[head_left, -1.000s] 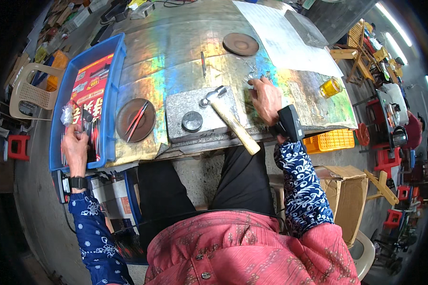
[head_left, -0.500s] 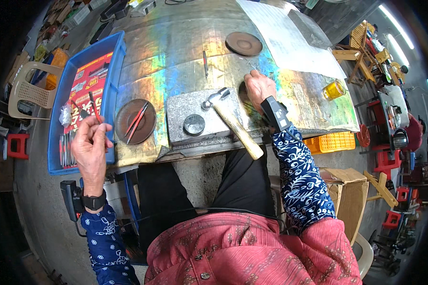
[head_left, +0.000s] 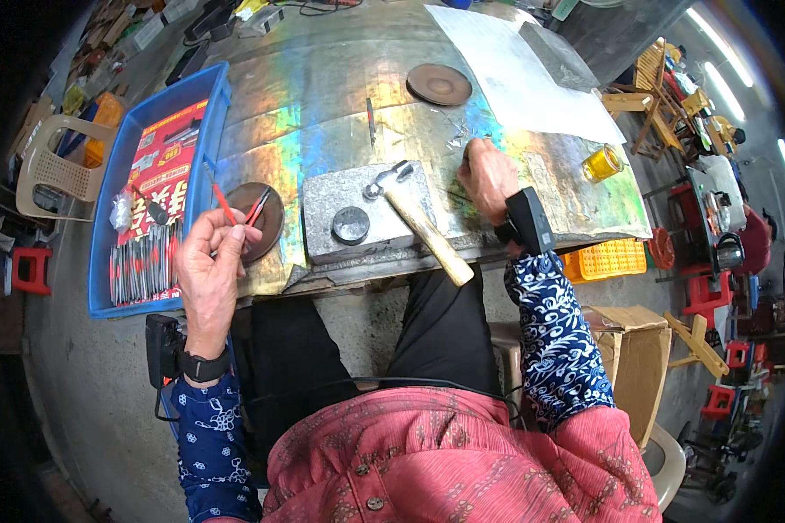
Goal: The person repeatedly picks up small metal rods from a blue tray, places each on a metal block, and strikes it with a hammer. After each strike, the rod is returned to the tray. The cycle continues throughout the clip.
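Note:
My left hand (head_left: 211,266) is closed on a slim red-handled tool (head_left: 220,199) with a thin grey tip pointing up and away. Its fingertips overlap the near left part of a brown round dish (head_left: 275,228). Red-and-dark slim tools (head_left: 260,206) lie in that dish, partly behind the fingers; I cannot tell whether they touch. My right hand (head_left: 490,179) is curled low over the table, right of a stone block (head_left: 323,196), beside small silvery slivers (head_left: 459,132). What its fingers hold, if anything, is hidden. On the block rest a hammer (head_left: 423,228) and a round dark tin (head_left: 350,225).
A blue tray (head_left: 220,105) at left holds a red printed sheet and a row of slim red-and-silver tools (head_left: 144,266). Another slim tool (head_left: 371,122), a second brown dish (head_left: 440,84), white paper (head_left: 497,65) and a yellow jar (head_left: 602,163) are on the table.
My left hand has moved right with the red-handled tool, from over the blue tray to the near brown dish. My right hand has shifted slightly right and nearer.

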{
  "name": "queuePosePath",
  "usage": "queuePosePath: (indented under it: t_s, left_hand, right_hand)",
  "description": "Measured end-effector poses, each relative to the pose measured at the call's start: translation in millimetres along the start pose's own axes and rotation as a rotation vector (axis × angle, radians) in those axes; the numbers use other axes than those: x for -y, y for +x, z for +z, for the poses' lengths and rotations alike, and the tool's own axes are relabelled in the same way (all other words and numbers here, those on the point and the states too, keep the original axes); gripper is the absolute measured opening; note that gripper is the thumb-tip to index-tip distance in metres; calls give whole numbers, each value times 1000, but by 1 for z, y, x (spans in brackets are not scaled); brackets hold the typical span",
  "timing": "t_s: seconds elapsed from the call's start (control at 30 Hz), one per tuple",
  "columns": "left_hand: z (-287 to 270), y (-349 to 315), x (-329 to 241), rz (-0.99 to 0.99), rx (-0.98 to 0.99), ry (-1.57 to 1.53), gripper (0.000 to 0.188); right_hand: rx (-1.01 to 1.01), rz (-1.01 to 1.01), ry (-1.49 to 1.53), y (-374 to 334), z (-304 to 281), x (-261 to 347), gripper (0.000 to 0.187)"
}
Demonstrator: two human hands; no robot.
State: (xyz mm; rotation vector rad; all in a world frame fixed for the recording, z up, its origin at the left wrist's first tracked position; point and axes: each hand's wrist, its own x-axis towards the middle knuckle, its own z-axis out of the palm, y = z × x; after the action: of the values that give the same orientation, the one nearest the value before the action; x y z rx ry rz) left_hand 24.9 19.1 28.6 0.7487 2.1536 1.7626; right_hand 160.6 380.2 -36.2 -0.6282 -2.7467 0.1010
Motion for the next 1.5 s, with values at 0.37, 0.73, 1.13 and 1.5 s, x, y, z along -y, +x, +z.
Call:
queuePosePath:
  t_s: [0.37,0.73,1.13,1.5]
  left_hand:
    - [33,-9,-1,-43,79,-252,15]
    - [58,-26,-18,-133,161,-526,17]
    - [73,-48,-16,-241,237,-955,20]
    - [70,-57,-14,-269,245,-1042,20]
  right_hand:
    - [-95,121,626,-61,-52,31,11]
    - [-64,114,992,-100,-83,82,7]
    - [-2,115,1457,-121,-93,162,9]
    - [-123,74,1311,-124,-83,173,5]
